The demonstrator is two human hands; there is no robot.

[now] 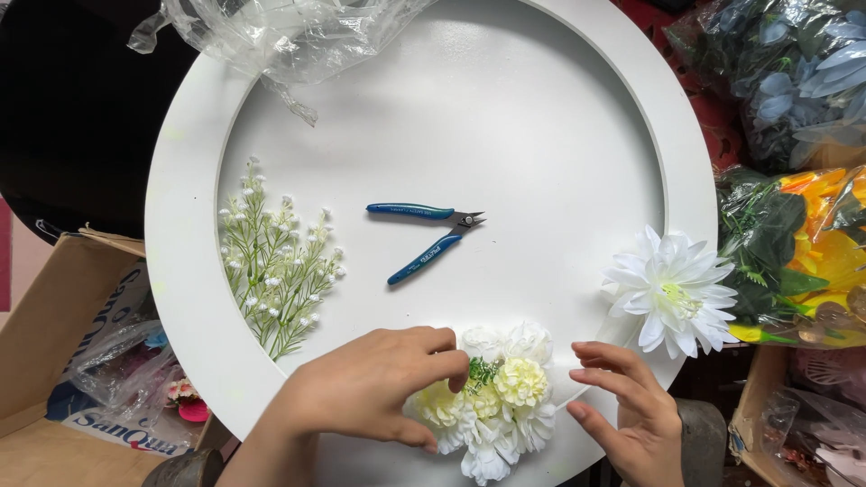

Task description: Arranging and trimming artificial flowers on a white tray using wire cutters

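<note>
Both hands are seen at the near rim of the round white board (180, 225), on either side of a cluster of artificial flowers (492, 401). The left hand (370, 388) is laid over the cluster's left part, fingers curled, with a fingertip pressed into the green sprig at its centre and the thumb tucked beneath a pale yellow bloom. The right hand (627, 406) is held open just beside the cluster's right edge, fingers loosely bent and spread, nothing gripped; whether it touches the petals cannot be told. The cluster is made up of ruffled white and cream-yellow fabric blooms, densely layered, resting across the board's raised rim and partly on its recessed flat centre.

Further in from the cluster, near the board's middle, a pair of blue-handled flush cutters (428, 236) is laid with the handles splayed. Toward the board's left, a spray of artificial baby's breath (275, 271) is spread out, thin green stems dotted with tiny white buds. On the board's right rim a large white dahlia-like flower (672, 290) with pointed petals is set. Crumpled clear plastic (280, 36) overlaps the far rim. Beyond the board's right edge, bagged blue flowers (794, 72) and bagged orange-yellow flowers (812, 252) are stacked; a cardboard box (63, 307) stands off its left edge.
</note>
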